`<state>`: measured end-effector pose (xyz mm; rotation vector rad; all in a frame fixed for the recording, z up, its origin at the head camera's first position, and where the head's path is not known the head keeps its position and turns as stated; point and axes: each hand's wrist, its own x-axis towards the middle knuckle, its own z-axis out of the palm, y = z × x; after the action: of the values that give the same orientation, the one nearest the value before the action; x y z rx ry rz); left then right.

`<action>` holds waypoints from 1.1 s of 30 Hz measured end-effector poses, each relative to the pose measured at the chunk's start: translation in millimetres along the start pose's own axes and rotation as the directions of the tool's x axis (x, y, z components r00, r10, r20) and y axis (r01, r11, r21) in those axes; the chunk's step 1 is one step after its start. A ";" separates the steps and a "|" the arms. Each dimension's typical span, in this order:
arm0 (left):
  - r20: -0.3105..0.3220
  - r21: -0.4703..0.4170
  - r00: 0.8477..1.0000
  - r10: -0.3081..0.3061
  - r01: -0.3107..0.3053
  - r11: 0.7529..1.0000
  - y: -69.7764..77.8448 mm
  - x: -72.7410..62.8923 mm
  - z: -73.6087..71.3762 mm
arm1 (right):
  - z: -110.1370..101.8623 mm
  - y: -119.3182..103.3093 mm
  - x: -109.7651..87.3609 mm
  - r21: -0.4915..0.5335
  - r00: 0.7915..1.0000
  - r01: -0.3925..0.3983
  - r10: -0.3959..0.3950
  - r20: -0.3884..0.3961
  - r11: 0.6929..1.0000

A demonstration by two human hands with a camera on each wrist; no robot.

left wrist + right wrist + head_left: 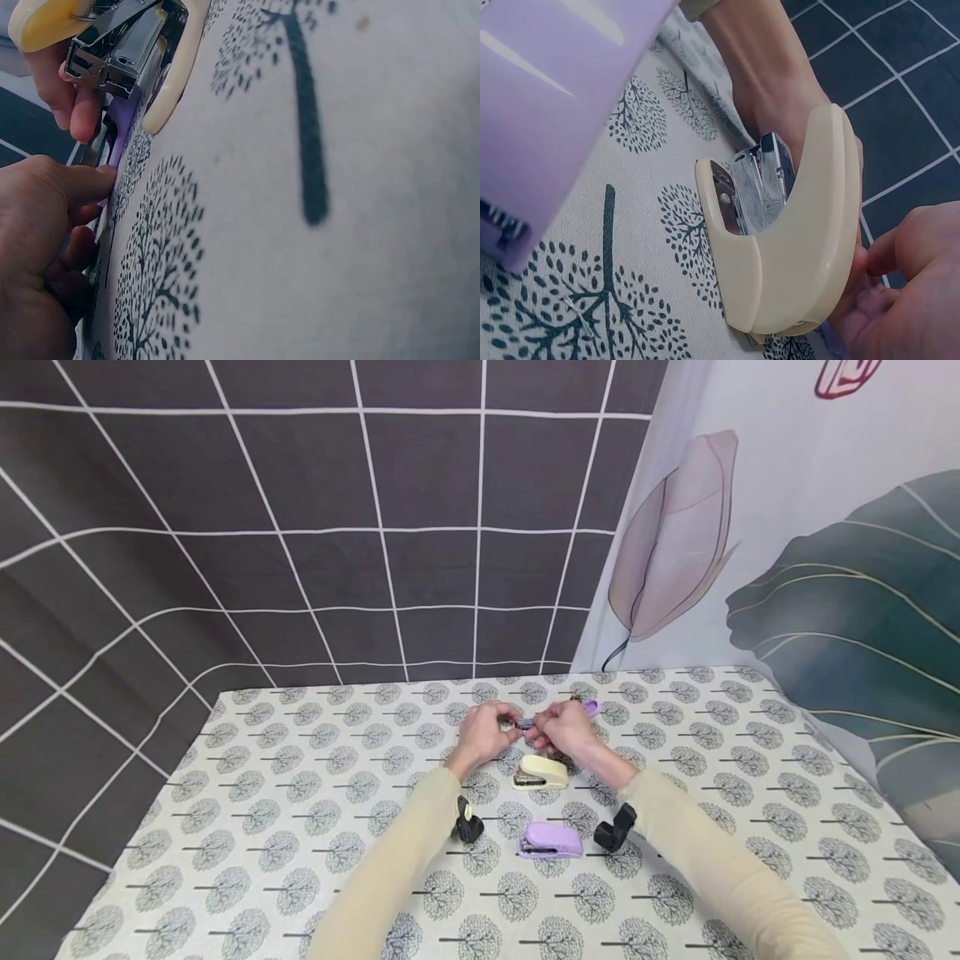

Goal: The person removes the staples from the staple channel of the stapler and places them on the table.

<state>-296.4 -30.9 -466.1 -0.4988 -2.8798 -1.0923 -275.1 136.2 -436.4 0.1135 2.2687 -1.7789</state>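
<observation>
Pinches with the left hand [486, 732] the left end of the opened purple stapler [592, 707], held low over the table [300, 847] between both hands. Shows next, nearer the person, the cream stapler [545, 769], then the nearer purple stapler [551, 841], both untouched. Grasps with the right hand [566, 727] the same opened stapler by its metal track [524, 724], with contact partly hidden. Appears to be working at the track, perhaps loading; calls next for steadying at left and fine, straight seating at right.
</observation>
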 end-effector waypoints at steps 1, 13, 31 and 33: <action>0.000 -0.002 1.000 0.000 0.000 1.000 0.0 -0.1 0.0 | 0.7 -0.2 0.0 0.001 1.000 -0.007 0.007 -0.008 1.000; -0.003 -0.014 1.000 -0.005 0.005 1.000 -0.8 -0.1 -0.3 | 9.9 -1.6 3.9 -0.298 0.986 0.103 -0.138 -0.099 0.949; -0.046 0.006 0.998 0.048 -0.048 0.999 -0.8 -2.5 0.3 | 13.2 -0.8 0.5 -0.497 0.952 0.230 -0.300 -0.066 0.837; -0.040 0.001 0.998 0.040 -0.040 0.999 -1.5 -2.1 1.0 | 13.7 -0.2 -0.7 -0.523 0.944 0.247 -0.324 -0.059 0.816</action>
<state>-294.8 -31.9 -468.1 -0.5254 -2.8227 -1.0834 -272.4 123.0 -439.0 -0.2199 2.9136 -1.2440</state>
